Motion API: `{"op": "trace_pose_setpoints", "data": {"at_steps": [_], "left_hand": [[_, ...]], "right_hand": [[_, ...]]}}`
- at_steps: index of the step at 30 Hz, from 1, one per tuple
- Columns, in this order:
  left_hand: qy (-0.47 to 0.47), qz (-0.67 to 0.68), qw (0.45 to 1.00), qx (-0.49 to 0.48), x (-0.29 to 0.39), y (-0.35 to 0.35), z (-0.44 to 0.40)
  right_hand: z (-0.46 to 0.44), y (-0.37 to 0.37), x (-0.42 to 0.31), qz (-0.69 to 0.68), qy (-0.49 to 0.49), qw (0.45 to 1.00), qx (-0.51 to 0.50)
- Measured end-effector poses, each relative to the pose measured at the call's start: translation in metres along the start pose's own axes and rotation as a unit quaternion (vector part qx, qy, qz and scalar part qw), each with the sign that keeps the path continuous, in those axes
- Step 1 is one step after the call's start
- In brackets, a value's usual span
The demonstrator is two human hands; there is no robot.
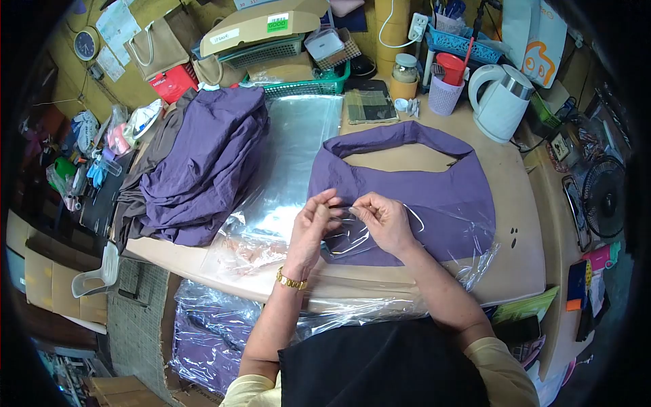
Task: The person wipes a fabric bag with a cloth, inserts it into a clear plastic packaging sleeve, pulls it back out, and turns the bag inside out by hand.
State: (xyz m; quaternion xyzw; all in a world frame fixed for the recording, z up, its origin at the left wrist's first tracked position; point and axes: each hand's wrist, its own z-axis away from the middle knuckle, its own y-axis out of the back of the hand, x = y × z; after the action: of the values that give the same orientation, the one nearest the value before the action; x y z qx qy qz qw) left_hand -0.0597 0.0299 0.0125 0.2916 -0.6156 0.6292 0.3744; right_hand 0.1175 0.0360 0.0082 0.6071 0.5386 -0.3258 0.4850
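A purple fabric bag (407,186) with a wide looped strap lies flat in front of me on the table. Over its lower half spreads a clear plastic bag (447,227), crinkled and shiny. My right hand (383,220) pinches the film's edge between thumb and fingers. Close to it on the left, my left hand (312,227) has curled fingers on the same plastic, slightly blurred. A gold-coloured bracelet (291,279) circles my left wrist.
A heap of purple fabric (207,156) sits at the left, beside a stack of clear plastic bags (291,142). Along the back stand a white kettle (502,102), a lilac basket (445,95) and a jar (405,70). Plastic-wrapped purple goods (210,332) fill a box below the table.
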Motion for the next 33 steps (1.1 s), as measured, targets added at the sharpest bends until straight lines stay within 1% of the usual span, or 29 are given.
{"op": "trace_pose_setpoints", "data": {"at_steps": [2, 3, 4, 6, 7, 9, 10, 12, 13, 14, 15, 16, 17, 18, 19, 20, 22, 23, 24, 25, 26, 27, 28, 29, 30, 32, 33], "left_hand": [[-0.020, -0.177, 0.984, -0.025, 0.005, -0.008, 0.004], [-0.012, -0.213, 0.975, -0.058, 0.007, -0.005, 0.005], [-0.012, -0.213, 0.975, -0.058, 0.005, 0.000, 0.003], [0.031, -0.200, 0.978, -0.049, -0.002, 0.010, -0.003], [0.032, -0.200, 0.978, -0.051, -0.002, 0.006, -0.002], [-0.002, -0.132, 0.991, -0.017, -0.002, -0.005, 0.001], [-0.002, -0.132, 0.991, -0.017, -0.003, -0.004, 0.001], [-0.022, -0.181, 0.983, -0.014, -0.007, 0.000, 0.001], [-0.022, -0.181, 0.983, -0.013, -0.011, 0.000, 0.000], [-0.024, -0.143, 0.989, -0.002, -0.017, -0.001, -0.001], [-0.027, -0.105, 0.994, 0.010, -0.021, -0.003, -0.002], [-0.026, -0.105, 0.994, 0.010, -0.022, -0.005, -0.002], [-0.008, -0.117, 0.993, 0.024, -0.022, -0.007, -0.003], [0.010, -0.129, 0.991, 0.040, -0.024, -0.009, -0.003], [-0.002, -0.181, 0.982, 0.057, -0.026, -0.014, -0.002], [-0.001, -0.181, 0.982, 0.057, -0.025, -0.023, 0.002], [-0.035, -0.149, 0.988, 0.011, -0.019, -0.041, 0.012], [-0.016, -0.138, 0.990, 0.008, -0.024, -0.035, 0.010], [-0.017, -0.137, 0.990, 0.006, -0.027, -0.034, 0.007], [-0.004, -0.116, 0.993, 0.003, -0.030, -0.034, 0.004], [0.007, -0.094, 0.996, 0.002, -0.032, -0.035, 0.004], [0.006, -0.093, 0.996, 0.002, -0.030, -0.032, 0.006], [0.051, -0.039, 0.998, 0.021, -0.027, -0.029, 0.010], [0.096, 0.016, 0.995, 0.039, -0.024, -0.028, 0.012], [0.095, 0.016, 0.995, 0.039, -0.022, -0.030, 0.014], [-0.016, -0.059, 0.998, 0.018, -0.016, -0.042, 0.019], [-0.052, -0.079, 0.995, 0.044, -0.024, -0.038, 0.014]], "right_hand": [[0.001, -0.002, 0.001, -0.012, -0.006, 1.000, 0.002], [0.001, -0.002, 0.001, 0.005, 0.013, 1.000, 0.010], [0.001, -0.002, 0.000, 0.022, 0.033, 0.999, 0.018], [0.001, -0.001, 0.000, 0.042, 0.033, 0.999, 0.012], [0.001, -0.001, 0.001, 0.061, 0.033, 0.998, 0.005], [0.001, 0.002, -0.005, 0.070, 0.035, 0.997, 0.003], [0.001, 0.003, -0.007, 0.079, 0.037, 0.996, 0.000], [0.001, 0.003, -0.008, 0.091, 0.037, 0.995, -0.010], [0.002, 0.002, -0.009, 0.102, 0.037, 0.994, -0.018], [0.001, 0.000, -0.010, 0.101, 0.037, 0.994, -0.019], [0.001, -0.002, -0.012, 0.130, 0.138, 0.982, 0.002], [0.001, -0.004, -0.014, 0.157, 0.237, 0.958, 0.023], [0.001, -0.006, -0.016, 0.159, 0.260, 0.952, 0.022], [0.002, -0.006, -0.014, 0.160, 0.259, 0.952, 0.022], [0.002, -0.007, -0.011, 0.181, 0.262, 0.947, 0.029], [0.001, -0.007, -0.009, 0.202, 0.266, 0.942, 0.036], [0.000, -0.005, -0.011, 0.189, 0.245, 0.949, 0.051], [0.001, -0.004, -0.012, 0.198, 0.276, 0.939, 0.055], [0.003, -0.004, -0.014, 0.207, 0.307, 0.927, 0.059], [0.007, -0.008, -0.019, 0.191, 0.344, 0.919, 0.038], [0.008, -0.008, -0.017, 0.191, 0.343, 0.919, 0.037], [0.008, -0.009, -0.013, 0.186, 0.313, 0.931, 0.036], [0.007, -0.009, -0.010, 0.181, 0.283, 0.941, 0.035], [0.005, -0.004, -0.006, 0.203, 0.196, 0.958, 0.044], [0.004, -0.003, -0.004, 0.203, 0.197, 0.958, 0.044], [0.002, -0.002, -0.002, 0.104, 0.149, 0.983, 0.040], [0.004, 0.001, -0.002, 0.089, 0.088, 0.992, 0.033]]}}
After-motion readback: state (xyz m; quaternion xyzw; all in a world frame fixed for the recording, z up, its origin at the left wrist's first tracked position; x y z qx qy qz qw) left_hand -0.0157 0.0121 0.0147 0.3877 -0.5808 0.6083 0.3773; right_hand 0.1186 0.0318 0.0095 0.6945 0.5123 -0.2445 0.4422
